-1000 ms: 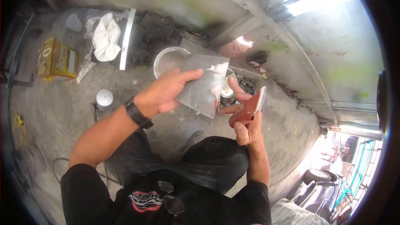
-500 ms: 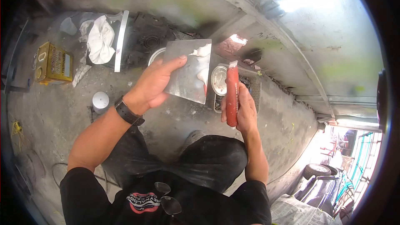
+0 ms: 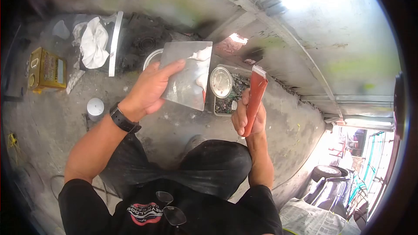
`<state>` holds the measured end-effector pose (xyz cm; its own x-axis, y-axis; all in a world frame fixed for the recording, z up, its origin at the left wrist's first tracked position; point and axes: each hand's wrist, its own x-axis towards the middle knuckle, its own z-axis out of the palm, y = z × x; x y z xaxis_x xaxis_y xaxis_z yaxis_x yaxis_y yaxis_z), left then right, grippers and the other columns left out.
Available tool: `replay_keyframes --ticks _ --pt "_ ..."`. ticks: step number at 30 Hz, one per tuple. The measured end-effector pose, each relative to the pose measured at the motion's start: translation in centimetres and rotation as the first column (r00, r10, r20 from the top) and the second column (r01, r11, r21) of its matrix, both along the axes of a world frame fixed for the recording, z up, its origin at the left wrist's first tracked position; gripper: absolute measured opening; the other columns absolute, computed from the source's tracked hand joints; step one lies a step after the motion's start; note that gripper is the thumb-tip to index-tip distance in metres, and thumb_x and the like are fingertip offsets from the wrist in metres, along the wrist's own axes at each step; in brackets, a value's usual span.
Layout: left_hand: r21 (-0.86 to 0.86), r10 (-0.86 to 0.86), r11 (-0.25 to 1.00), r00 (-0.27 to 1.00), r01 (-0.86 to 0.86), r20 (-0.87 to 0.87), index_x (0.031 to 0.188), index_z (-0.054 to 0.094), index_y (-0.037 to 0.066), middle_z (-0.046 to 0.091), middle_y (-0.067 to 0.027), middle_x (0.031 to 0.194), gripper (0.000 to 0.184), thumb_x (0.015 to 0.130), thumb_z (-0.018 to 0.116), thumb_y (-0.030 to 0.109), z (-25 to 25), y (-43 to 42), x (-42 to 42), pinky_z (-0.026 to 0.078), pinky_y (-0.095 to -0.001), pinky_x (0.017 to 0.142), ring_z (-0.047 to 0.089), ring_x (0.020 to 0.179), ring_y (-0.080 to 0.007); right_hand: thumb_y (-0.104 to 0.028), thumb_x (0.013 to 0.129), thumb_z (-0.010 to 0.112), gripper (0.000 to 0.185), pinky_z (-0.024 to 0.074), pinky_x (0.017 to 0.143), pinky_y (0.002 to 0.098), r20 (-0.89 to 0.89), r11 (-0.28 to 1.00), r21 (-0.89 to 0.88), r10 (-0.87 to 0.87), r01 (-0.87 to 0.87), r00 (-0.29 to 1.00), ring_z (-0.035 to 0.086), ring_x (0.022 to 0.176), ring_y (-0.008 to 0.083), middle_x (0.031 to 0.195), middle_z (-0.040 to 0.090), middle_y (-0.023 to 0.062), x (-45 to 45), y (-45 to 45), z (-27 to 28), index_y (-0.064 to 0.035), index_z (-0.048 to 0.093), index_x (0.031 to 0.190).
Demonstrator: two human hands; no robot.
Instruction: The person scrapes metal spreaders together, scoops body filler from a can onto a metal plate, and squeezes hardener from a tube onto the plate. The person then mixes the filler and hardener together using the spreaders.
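My left hand grips a flat grey plate, thumb on top and fingers beneath. Along the plate's right edge lie blobs of white paste, with a small red streak below them. My right hand is wrapped round a red squeeze tube, its flat crimped end pointing up and slightly right. The tube's lower end is partly covered by my fingers. Between the two hands, farther back, a round metal lid rests at a basket of small debris. Behind the plate, a round can rim partly shows.
To the left stand a yellow thinner tin and a white-topped can. A crumpled white cloth lies beside a white strip. A large metal panel slants along the right. Newspaper covers something at lower right.
My right hand has turned the red tube, so its flat end now leans right and toward the panel. The plate stays in my left hand. The whole view has shifted slightly.
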<state>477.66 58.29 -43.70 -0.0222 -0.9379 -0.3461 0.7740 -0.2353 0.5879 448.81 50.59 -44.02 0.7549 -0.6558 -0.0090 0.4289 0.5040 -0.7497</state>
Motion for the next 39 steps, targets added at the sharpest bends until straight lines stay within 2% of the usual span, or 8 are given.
replay_keyframes --ticks 1,4,7,10,16,22,25,39 --pt "-0.005 -0.003 1.0 1.0 0.003 0.009 0.13 0.059 0.001 0.071 -0.0105 0.115 0.035 0.103 0.063 0.023 0.0 0.0 0.0 0.062 -0.0404 0.085 0.073 0.098 -0.0208 -0.032 0.111 0.039 0.03 0.0446 0.034 0.0337 0.013 1.0 -0.018 -0.003 0.003 1.0 0.055 0.038 0.0256 0.062 0.057 0.0135 -0.1 0.0 -0.1 -0.0029 0.046 0.113" --pt "-0.012 0.0 1.0 1.0 0.0 -0.001 0.13 0.059 0.001 0.071 -0.0097 0.115 0.035 0.103 0.063 0.023 0.2 0.0 0.0 0.063 -0.0398 0.084 0.073 0.098 -0.0206 -0.038 0.108 0.048 0.036 0.05 0.041 0.0372 -0.277 0.976 -0.158 -0.187 0.148 0.942 0.061 0.046 0.0279 0.066 0.061 0.0164 0.0 -0.1 0.2 -0.0027 0.05 0.116" --pt "-0.021 0.006 1.0 1.0 -0.006 -0.005 0.13 0.059 0.001 0.071 -0.0091 0.116 0.035 0.103 0.063 0.023 -0.3 0.0 0.1 0.063 -0.0394 0.084 0.073 0.099 -0.0202 -0.042 0.108 0.048 0.041 0.0561 0.05 0.0365 -0.475 0.955 -0.092 -0.291 0.282 0.831 0.065 0.054 0.0269 0.07 0.064 0.0171 2.3 0.9 2.5 -0.0029 0.051 0.12" --pt "0.005 0.0 1.0 1.0 0.0 -0.001 0.129 0.059 0.001 0.071 -0.009 0.115 0.035 0.103 0.063 0.023 -0.9 -0.1 0.1 0.063 -0.0392 0.083 0.073 0.099 -0.0199 -0.041 0.11 0.043 0.039 0.0558 0.05 0.0346 -0.498 0.949 -0.111 -0.31 0.295 0.809 0.064 0.053 0.0257 0.07 0.064 0.0165 2.3 1.0 1.8 -0.0027 0.052 0.113" --pt "0.015 -0.027 1.0 1.0 0.027 0.015 0.129 0.059 -0.002 0.069 -0.0105 0.119 0.038 0.101 0.065 0.024 -1.0 0.1 -0.1 0.061 -0.0393 0.087 0.07 0.104 -0.0196 -0.041 0.111 0.043 0.041 0.0567 0.055 0.0333 -0.59 0.908 -0.406 -0.346 0.103 0.73 0.066 0.055 0.0209 0.069 0.066 0.0127 1.7 0.6 1.0 -0.002 0.056 0.114" --pt "0.006 -0.039 0.999 0.998 0.039 0.049 0.127 0.062 -0.003 0.07 -0.0108 0.117 0.038 0.101 0.065 0.025 -0.7 0.2 -0.7 0.061 -0.0373 0.085 0.071 0.101 -0.0189 -0.038 0.105 0.058 0.038 0.0565 0.059 0.0315 -0.641 0.934 -0.335 -0.323 0.124 0.696 0.066 0.061 0.0183 0.077 0.067 0.0104 2.4 1.0 1.7 -0.0008 0.058 0.116" --pt "0.018 -0.046 0.999 0.997 0.045 0.06 0.126 0.062 -0.004 0.07 -0.0108 0.117 0.038 0.101 0.065 0.024 -1.1 0.1 -0.7 0.061 -0.0374 0.085 0.071 0.101 -0.019 -0.035 0.102 0.065 0.037 0.0563 0.06 0.0308 -0.609 0.964 -0.263 -0.192 0.032 0.769 0.066 0.064 0.0172 0.081 0.067 0.0102 1.7 0.8 1.5 0.0001 0.06 0.114" --pt "0.006 -0.057 0.998 0.989 0.057 0.133 0.124 0.062 -0.006 0.069 -0.0112 0.114 0.039 0.102 0.064 0.026 -1.8 -0.1 -1.1 0.057 -0.0314 0.083 0.068 0.1 -0.0167 -0.017 0.098 0.071 0.024 0.0556 0.058 0.0294 -0.73 0.937 -0.35 -0.273 0.0 0.627 0.059 0.059 0.0098 0.074 0.065 0.0035 2.9 1.9 2.7 0.0037 0.07 0.111"
